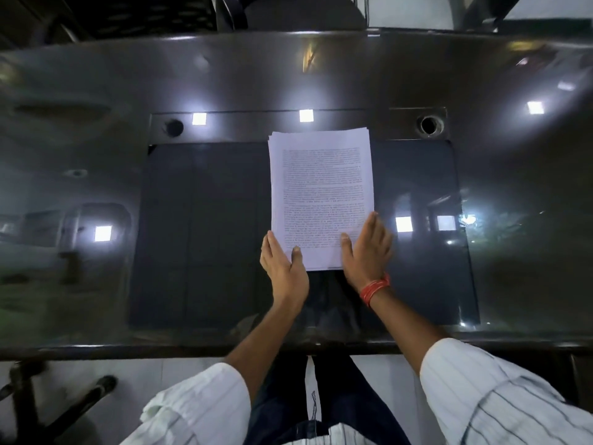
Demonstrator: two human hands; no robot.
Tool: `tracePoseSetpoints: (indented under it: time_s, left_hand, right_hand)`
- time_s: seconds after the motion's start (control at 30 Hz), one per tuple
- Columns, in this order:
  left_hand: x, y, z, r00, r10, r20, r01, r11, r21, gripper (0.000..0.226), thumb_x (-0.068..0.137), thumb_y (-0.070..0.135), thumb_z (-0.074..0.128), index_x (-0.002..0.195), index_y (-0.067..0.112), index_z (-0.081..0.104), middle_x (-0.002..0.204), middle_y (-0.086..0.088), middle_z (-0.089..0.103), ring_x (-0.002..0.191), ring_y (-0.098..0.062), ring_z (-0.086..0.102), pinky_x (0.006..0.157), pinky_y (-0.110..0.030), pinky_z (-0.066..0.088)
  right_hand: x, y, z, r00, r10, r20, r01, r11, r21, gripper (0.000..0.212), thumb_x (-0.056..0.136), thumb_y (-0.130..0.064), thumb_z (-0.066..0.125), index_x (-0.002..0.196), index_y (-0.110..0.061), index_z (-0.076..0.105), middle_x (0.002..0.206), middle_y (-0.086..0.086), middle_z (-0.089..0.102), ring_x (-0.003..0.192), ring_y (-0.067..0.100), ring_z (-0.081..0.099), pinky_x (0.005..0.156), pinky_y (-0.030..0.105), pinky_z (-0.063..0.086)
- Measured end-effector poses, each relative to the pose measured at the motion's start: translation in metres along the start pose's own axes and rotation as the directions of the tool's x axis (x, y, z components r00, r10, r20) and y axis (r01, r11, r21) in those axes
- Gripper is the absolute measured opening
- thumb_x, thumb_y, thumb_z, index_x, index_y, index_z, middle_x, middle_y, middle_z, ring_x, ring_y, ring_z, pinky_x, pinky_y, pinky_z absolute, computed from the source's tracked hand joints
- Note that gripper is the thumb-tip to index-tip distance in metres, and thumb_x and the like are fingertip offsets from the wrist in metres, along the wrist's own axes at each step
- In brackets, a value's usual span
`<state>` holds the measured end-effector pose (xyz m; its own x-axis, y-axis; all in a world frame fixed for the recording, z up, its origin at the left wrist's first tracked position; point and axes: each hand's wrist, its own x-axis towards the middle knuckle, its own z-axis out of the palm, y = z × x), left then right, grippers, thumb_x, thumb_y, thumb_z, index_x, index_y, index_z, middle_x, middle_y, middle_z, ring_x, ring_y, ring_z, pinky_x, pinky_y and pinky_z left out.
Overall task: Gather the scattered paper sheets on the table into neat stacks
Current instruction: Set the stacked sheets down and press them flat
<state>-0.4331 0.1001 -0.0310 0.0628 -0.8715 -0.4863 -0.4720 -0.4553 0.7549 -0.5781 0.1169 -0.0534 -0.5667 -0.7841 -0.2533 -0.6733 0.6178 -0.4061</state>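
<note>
A stack of white printed paper sheets [321, 194] lies on the dark glossy table [96, 155], over the right part of a matte dark inset panel. The sheet edges are slightly offset at the top and left. My left hand [282, 268] presses flat against the stack's lower left corner, thumb resting on the top sheet. My right hand [365, 252] lies flat against the lower right corner, fingers straight, thumb on the paper. Both hands flank the stack without lifting it.
The matte inset panel [205, 232] fills the table's middle. Two round cable holes, one at the left [174, 126] and one at the right [428, 124], sit behind it. The table's near edge [192, 346] runs in front of my legs. A chair base [64, 406] stands on the floor at lower left.
</note>
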Motion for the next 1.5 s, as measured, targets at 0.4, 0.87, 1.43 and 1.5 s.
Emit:
tracePoseSetpoints:
  time_s: [0.4, 0.87, 1.43, 1.5]
  left_hand:
    - [0.032, 0.020, -0.015, 0.955, 0.297, 0.001, -0.251, 0.804, 0.539, 0.079, 0.100, 0.029, 0.045, 0.158, 0.007, -0.004, 0.167, -0.010, -0.004, 0.154, -0.027, -0.004, 0.125, -0.043, -0.005]
    - [0.180, 0.056, 0.039, 0.789, 0.526, 0.316, -0.544, 0.360, 0.758, 0.062, 0.104, 0.032, 0.008, 0.158, 0.006, -0.005, 0.167, -0.009, -0.012, 0.154, -0.023, -0.014, 0.126, -0.043, -0.002]
    - [0.168, 0.061, 0.031, 0.803, 0.508, 0.312, -0.561, 0.465, 0.685, 0.065, 0.105, 0.047, 0.005, 0.160, 0.013, 0.006, 0.168, -0.004, -0.005, 0.154, -0.019, -0.010, 0.125, -0.035, -0.009]
    - [0.159, 0.055, 0.026, 0.789, 0.503, 0.352, -0.587, 0.449, 0.674, 0.064, 0.106, 0.046, 0.011, 0.160, 0.011, 0.010, 0.169, -0.005, -0.003, 0.155, -0.020, -0.008, 0.125, -0.036, -0.008]
  right_hand:
    - [0.022, -0.012, -0.012, 0.980, -0.192, -0.048, 0.178, 0.962, -0.204, 0.076, 0.098, -0.050, 0.040, 0.155, -0.007, 0.015, 0.163, 0.015, 0.012, 0.148, 0.036, 0.014, 0.114, 0.059, 0.015]
    - [0.177, -0.045, 0.018, 0.906, -0.417, 0.075, 0.414, 0.832, -0.369, 0.082, 0.098, -0.063, 0.019, 0.155, -0.003, 0.009, 0.163, 0.014, 0.007, 0.152, 0.027, 0.004, 0.123, 0.049, 0.006]
    - [0.033, 0.027, 0.017, 0.915, -0.387, 0.115, 0.404, 0.876, -0.265, 0.095, 0.093, -0.073, 0.022, 0.155, -0.007, -0.006, 0.164, 0.010, -0.011, 0.151, 0.024, -0.010, 0.123, 0.049, 0.008]
    - [0.034, 0.029, 0.018, 0.912, -0.393, 0.115, 0.409, 0.872, -0.267, 0.096, 0.093, -0.074, 0.023, 0.155, -0.007, -0.005, 0.164, 0.011, -0.009, 0.151, 0.025, -0.009, 0.122, 0.050, 0.010]
